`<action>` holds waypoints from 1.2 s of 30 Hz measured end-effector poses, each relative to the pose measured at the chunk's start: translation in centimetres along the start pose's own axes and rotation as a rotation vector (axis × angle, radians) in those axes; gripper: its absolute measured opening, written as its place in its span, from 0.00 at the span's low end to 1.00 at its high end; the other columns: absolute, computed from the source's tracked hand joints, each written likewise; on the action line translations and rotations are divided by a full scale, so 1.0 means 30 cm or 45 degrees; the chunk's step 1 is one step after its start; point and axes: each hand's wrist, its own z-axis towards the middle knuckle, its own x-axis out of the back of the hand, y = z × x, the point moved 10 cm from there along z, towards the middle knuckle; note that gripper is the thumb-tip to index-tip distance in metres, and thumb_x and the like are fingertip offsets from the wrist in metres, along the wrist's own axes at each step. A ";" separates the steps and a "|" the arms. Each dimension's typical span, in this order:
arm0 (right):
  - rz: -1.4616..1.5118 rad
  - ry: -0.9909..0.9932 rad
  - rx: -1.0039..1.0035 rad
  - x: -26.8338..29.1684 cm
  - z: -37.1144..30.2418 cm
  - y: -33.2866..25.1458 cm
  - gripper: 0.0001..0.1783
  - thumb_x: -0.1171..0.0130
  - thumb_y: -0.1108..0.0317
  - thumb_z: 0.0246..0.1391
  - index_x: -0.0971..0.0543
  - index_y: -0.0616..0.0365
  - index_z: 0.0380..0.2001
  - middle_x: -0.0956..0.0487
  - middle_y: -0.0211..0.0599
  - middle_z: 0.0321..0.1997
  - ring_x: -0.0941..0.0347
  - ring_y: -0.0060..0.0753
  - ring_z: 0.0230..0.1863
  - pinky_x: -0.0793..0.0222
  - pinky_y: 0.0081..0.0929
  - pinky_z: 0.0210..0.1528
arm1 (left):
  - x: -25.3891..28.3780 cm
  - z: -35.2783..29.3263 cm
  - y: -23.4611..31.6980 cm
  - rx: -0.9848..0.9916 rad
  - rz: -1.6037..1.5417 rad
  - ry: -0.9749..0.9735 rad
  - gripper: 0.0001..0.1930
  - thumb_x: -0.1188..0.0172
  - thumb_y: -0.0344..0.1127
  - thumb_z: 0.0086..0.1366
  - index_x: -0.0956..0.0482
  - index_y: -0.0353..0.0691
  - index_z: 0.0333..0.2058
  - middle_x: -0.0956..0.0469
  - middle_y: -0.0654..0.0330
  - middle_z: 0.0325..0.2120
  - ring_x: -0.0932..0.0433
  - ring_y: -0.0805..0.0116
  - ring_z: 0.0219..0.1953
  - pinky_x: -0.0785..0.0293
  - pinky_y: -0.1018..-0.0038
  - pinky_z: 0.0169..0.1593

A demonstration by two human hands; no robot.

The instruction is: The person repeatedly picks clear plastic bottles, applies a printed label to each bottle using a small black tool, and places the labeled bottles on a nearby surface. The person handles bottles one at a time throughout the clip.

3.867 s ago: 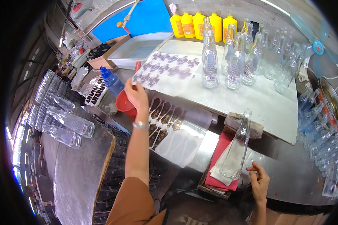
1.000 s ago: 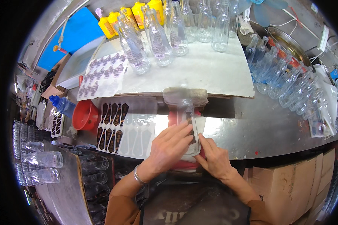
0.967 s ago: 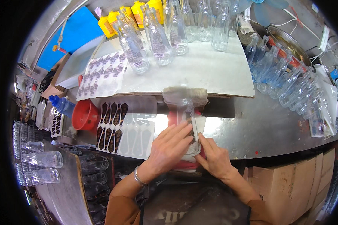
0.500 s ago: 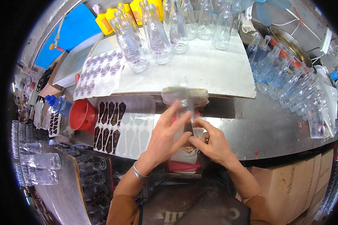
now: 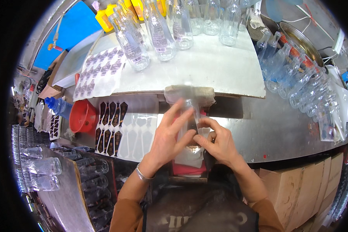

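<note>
A clear glass bottle [image 5: 195, 114] lies between my hands, its blurred neck over a cloth-wrapped rest [image 5: 205, 95]. On its near part is a dark label [image 5: 193, 147], shining with glare. My left hand [image 5: 167, 137] spreads its stretched fingers along the bottle's left side and top, the thumb reaching to the label. At the other side, my right hand [image 5: 219, 144] has curled fingers against the bottle, and its thumb presses near the label. Beneath the bottle, red material [image 5: 187, 170] shows on a stand. Left of my hands lies a sheet of dark labels [image 5: 109, 127] beside its peeled part.
Several labelled bottles [image 5: 158, 34] stand on the raised white board [image 5: 216, 73], near a printed label sheet [image 5: 98, 73]. A red bucket [image 5: 83, 117] sits at left. Stacked glass bottles [image 5: 297, 83] line the right; cardboard boxes [image 5: 297, 189] stand below the metal table [image 5: 266, 131].
Both hands stay on the bottle with small shifts of the fingers. The label now catches bright glare. The whole view has shifted slightly.
</note>
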 end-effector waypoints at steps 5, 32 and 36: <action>0.063 -0.076 -0.073 0.010 -0.057 0.031 0.38 0.31 0.60 0.54 0.31 0.70 0.63 0.17 0.48 0.51 0.25 0.24 0.27 0.26 0.28 0.37 | -0.018 -0.056 0.011 0.068 -0.099 -0.094 0.43 0.30 0.36 0.60 0.41 0.35 0.71 0.45 0.44 0.72 0.45 0.48 0.74 0.43 0.58 0.71; 0.146 -0.118 -0.104 -0.031 -0.061 0.077 0.32 0.37 0.58 0.63 0.30 0.69 0.63 0.20 0.42 0.51 0.26 0.15 0.32 0.29 0.20 0.40 | -0.033 -0.064 -0.024 0.075 -0.165 -0.007 0.29 0.35 0.31 0.65 0.29 0.39 0.65 0.43 0.46 0.71 0.40 0.49 0.72 0.41 0.58 0.71; 0.165 -0.142 -0.131 -0.034 -0.068 0.070 0.31 0.37 0.59 0.63 0.30 0.69 0.62 0.20 0.41 0.50 0.27 0.14 0.32 0.30 0.20 0.39 | -0.032 -0.066 -0.019 0.065 -0.184 -0.006 0.30 0.35 0.28 0.63 0.29 0.38 0.65 0.44 0.45 0.72 0.42 0.48 0.72 0.43 0.59 0.71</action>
